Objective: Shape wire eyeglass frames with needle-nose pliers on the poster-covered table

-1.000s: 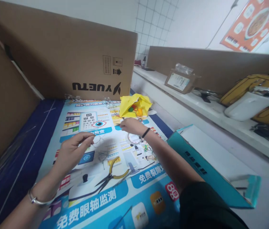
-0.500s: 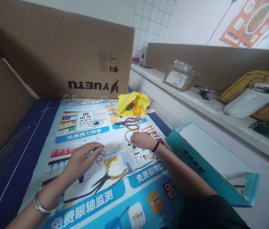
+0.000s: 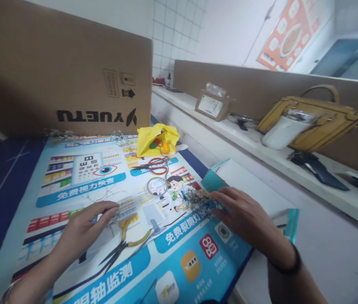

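My left hand [image 3: 86, 223] hovers over the printed poster, thumb and index finger pinched on a thin wire [image 3: 113, 219] that is hard to make out. My right hand [image 3: 240, 211] reaches to a tangled heap of small wire pieces [image 3: 198, 200], its thumb and fingers apart at the heap's edge. Between the hands lie pliers [image 3: 124, 242] with yellow handles, jaws spread. A round ring [image 3: 157, 186] rests flat on the poster. Behind it lie red-handled scissors [image 3: 155, 166] and a yellow bag [image 3: 158, 139] with coloured balls of thread in its mouth.
A teal box [image 3: 218, 177] stands to the right, partly behind my right arm. A large cardboard box [image 3: 64, 71] walls off the back. The white ledge [image 3: 179, 99] on the right holds a small carton [image 3: 212, 105], a yellow handbag [image 3: 334, 122] and a white bottle-like object [image 3: 285, 131].
My right hand has left the ring on the poster and moved right and nearer to the wire heap. My left hand keeps its pinch. The view has turned to the right.
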A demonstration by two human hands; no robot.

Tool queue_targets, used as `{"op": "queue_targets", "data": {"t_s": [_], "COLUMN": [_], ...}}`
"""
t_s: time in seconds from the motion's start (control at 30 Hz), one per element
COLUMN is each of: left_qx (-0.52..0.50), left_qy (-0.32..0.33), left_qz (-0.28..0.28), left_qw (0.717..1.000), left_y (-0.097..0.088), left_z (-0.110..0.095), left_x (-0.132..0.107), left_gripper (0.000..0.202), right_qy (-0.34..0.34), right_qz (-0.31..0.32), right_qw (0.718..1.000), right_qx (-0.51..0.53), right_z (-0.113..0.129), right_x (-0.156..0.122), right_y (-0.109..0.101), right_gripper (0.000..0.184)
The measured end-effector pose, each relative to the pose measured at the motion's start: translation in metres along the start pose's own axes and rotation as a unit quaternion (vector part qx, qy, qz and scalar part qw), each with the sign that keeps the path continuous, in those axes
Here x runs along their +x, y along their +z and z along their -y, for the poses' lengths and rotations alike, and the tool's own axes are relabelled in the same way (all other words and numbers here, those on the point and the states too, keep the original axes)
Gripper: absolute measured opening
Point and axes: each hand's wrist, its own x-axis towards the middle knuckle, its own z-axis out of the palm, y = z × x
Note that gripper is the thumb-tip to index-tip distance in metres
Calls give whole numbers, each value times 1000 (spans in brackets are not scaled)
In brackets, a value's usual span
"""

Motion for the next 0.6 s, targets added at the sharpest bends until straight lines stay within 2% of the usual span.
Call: {"op": "queue_targets", "data": {"t_s": [0.07, 0.13, 0.2, 0.27, 0.33, 0.47, 0.6], "left_qx": [2, 3, 7, 11, 15, 37, 57], "left_qy": [-13, -37, -72, -105, -131, -159, -157], "left_qz": [9, 14, 20, 27, 35, 21, 40], "left_qw": [1000, 999, 997, 994, 991, 986, 985], "left_y": [1, 1, 2, 2, 4, 11, 16], "left_z": [2, 1, -3, -5, -4, 10, 25], "left_x": [0, 0, 1, 2, 3, 3, 2], "left_gripper": [23, 25, 27, 30, 32, 29, 27], "right_qy": [49, 107, 171, 204, 195, 199, 186], "right_qz": [-25, -37, -16, 16, 32, -4, -63], "right_qw": [998, 989, 973, 966, 972, 975, 976], "right_qx": [-38, -98, -152, -158, -125, -101, -90], "right_z": [-31, -60, -81, -90, -90, -78, -64], "right_x": [-46, -89, -121, -141, -147, -137, -126], "right_y": [-6, 0, 13, 27, 38, 45, 43], "right_gripper": [37, 48, 52, 47, 36, 9, 15]}}
